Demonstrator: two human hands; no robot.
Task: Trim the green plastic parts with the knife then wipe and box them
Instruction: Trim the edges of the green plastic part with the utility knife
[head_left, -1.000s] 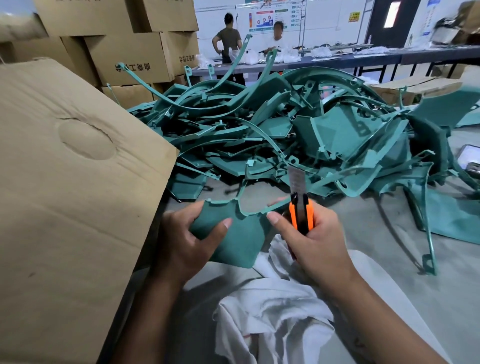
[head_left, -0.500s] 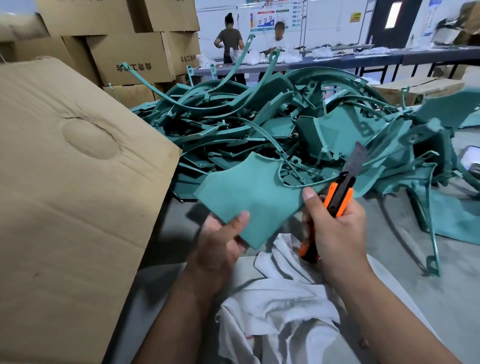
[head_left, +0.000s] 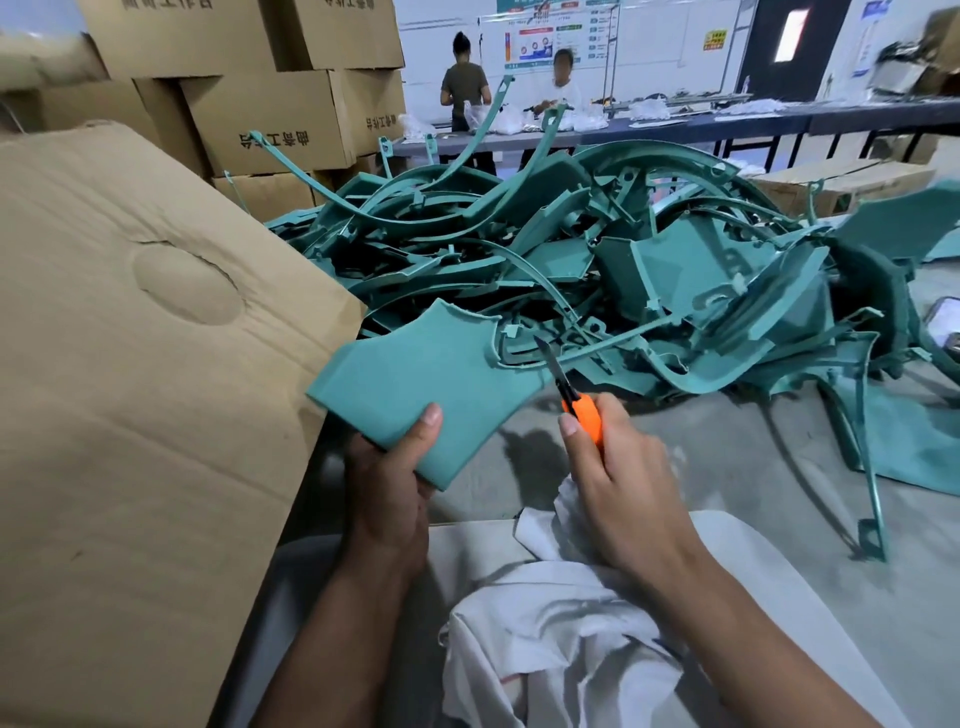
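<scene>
My left hand (head_left: 387, 488) grips a flat green plastic part (head_left: 426, 379) by its near edge, thumb on top, holding it up above the table. My right hand (head_left: 618, 483) holds an orange utility knife (head_left: 579, 408). Its dark blade points up and left, with the tip at the part's right edge, where a thin curved strip sticks out. A white cloth (head_left: 561, 644) lies bunched in my lap under both forearms. Behind the held part rises a big pile of green plastic parts (head_left: 649, 270).
A large cardboard box flap (head_left: 130, 389) fills the left side, with stacked cartons (head_left: 270, 114) behind it. The grey table (head_left: 727, 467) runs to the right, with loose green strips (head_left: 872, 519) on it. Two people stand at a far table (head_left: 727, 119).
My left hand turned the green part flatter and shifted it left. My right hand brought the knife left and lower, so its blade tip now meets the part's right edge.
</scene>
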